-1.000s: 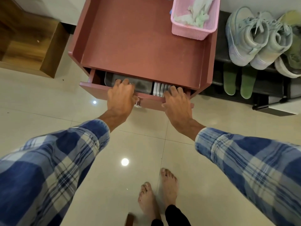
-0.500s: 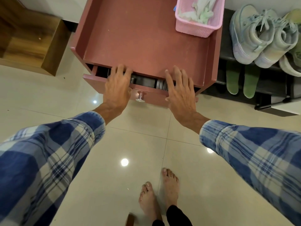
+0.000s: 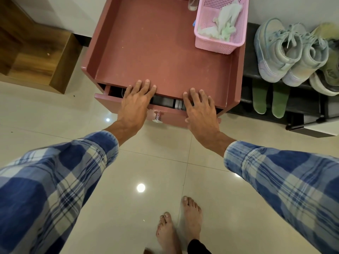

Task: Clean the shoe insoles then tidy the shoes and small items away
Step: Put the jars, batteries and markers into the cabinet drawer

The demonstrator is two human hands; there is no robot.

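Left hand and right hand: both flat, fingers straight, gripping nothing, pressing the front of the ajar dusty-pink wooden drawer. Risk: my fingertips bridge the gap under the pink cabinet top, so a hard push could pinch them. The green foam insoles sit on the black shoe rack, below the pale pastel sneakers.

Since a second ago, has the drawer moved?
Yes. The drawer has slid inward under the cabinet top; the dark gap below the top's front edge is narrower.
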